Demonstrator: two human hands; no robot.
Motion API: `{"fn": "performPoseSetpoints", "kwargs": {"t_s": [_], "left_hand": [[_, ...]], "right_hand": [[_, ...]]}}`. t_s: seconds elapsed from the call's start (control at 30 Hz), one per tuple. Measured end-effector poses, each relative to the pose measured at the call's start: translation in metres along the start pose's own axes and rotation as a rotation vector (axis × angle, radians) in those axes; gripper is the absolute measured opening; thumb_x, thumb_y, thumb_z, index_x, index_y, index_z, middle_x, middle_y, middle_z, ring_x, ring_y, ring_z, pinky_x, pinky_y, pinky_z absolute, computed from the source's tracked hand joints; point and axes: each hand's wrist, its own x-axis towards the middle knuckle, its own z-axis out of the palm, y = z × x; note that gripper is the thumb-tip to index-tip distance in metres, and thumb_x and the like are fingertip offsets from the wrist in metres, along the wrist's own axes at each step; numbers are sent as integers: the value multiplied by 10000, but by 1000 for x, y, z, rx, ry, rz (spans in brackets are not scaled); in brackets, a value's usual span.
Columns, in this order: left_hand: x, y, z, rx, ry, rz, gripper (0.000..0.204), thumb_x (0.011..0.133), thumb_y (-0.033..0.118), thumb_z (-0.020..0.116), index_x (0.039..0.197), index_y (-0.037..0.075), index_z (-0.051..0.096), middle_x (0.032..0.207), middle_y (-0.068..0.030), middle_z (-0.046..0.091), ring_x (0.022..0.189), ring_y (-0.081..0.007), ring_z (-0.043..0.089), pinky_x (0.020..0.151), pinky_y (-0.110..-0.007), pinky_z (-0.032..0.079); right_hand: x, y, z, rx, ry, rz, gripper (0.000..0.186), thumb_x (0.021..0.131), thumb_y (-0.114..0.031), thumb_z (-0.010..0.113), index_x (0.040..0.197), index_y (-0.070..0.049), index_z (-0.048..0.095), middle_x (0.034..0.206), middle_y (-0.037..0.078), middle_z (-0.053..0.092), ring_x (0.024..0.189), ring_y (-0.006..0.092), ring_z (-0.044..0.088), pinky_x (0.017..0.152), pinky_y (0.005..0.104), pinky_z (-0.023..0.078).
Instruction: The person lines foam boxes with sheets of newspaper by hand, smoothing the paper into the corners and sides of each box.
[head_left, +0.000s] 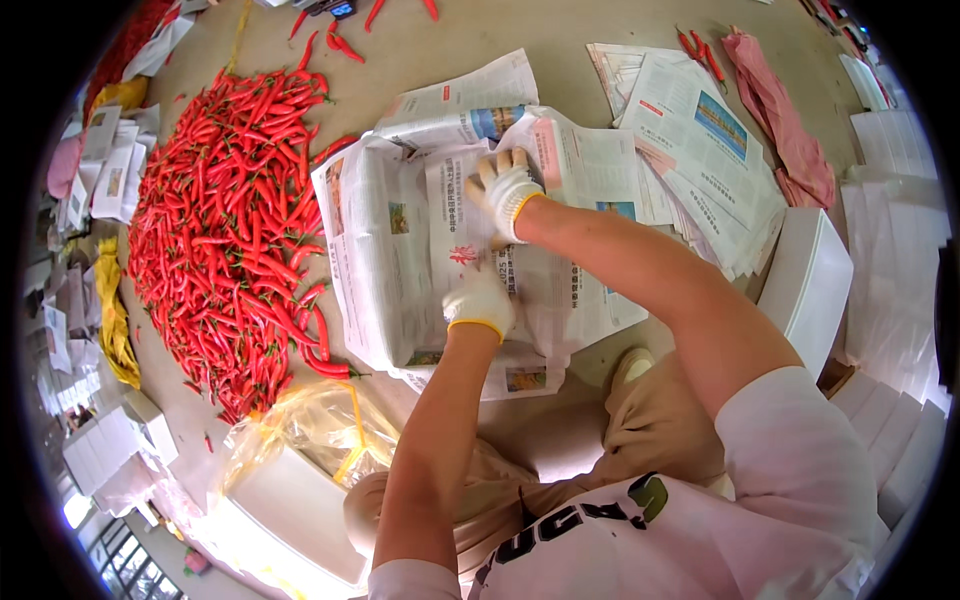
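Note:
In front of me, sheets of newspaper (375, 290) line a box-like hollow and fold out over its edges. Whatever stands beneath the paper is hidden. My right hand (507, 197), in a white knit glove with bare fingertips, lies on the lining toward the far side, fingers apart. Nearer to me, my left hand (480, 302), gloved in white with a yellow cuff, presses down on the paper inside the hollow. Its fingers are out of sight under the glove's back. A large heap of red chili peppers (235, 230) lies on the floor to the left.
Spare newspapers (690, 140) spread at the far right, beside a crumpled pink cloth (780, 120). A white box (808, 285) stands to the right. Clear plastic wrap (320, 420) with a yellow strip lies near left over a white box (290, 510). Yellow cloth (113, 315) lies farther left.

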Motion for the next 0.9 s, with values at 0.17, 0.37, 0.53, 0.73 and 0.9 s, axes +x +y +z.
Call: {"fn": "performPoseSetpoints", "kwargs": {"t_s": [0.17, 0.37, 0.53, 0.73, 0.9], "left_hand": [[0, 5, 4, 179, 141, -6, 1113, 804, 469, 861, 1654, 88, 251, 1734, -210, 233, 1538, -475, 317, 1168, -640, 375], [14, -6, 58, 303, 277, -48, 936, 912, 311, 758, 1688, 160, 257, 1766, -166, 173, 1571, -462, 216, 1183, -727, 260], [19, 2, 52, 306, 198, -90, 870, 960, 273, 697, 1694, 162, 242, 1790, -154, 124, 1590, -470, 177, 1185, -737, 244], [15, 10, 47, 285, 181, -81, 896, 968, 204, 687, 1706, 113, 187, 1780, -203, 120, 1581, -496, 184, 1193, -709, 260], [6, 0, 43, 266, 205, -62, 871, 960, 191, 678, 1690, 95, 213, 1775, -197, 141, 1554, -499, 233, 1224, -668, 265]], "right_hand": [[16, 3, -8, 199, -19, -73, 1176, 660, -597, 929, 1612, -148, 404, 1584, 202, 433, 1444, 419, 436, 1108, 663, 362], [28, -21, -34, 185, -109, 88, 1279, 617, -608, 958, 1624, -83, 369, 1623, 257, 360, 1490, 513, 381, 1127, 692, 366], [30, -21, -48, -222, -434, -32, 1235, 723, -582, 896, 1674, -48, 316, 1661, 294, 347, 1508, 546, 363, 1143, 756, 330], [-5, -14, -4, -327, -259, 96, 896, 884, -390, 782, 1583, 63, 453, 1639, 265, 450, 1467, 482, 473, 1126, 742, 366], [-38, 0, -48, 89, 105, -236, 604, 873, -292, 773, 1388, -21, 612, 1394, 176, 624, 1279, 377, 619, 1032, 580, 499]]}}
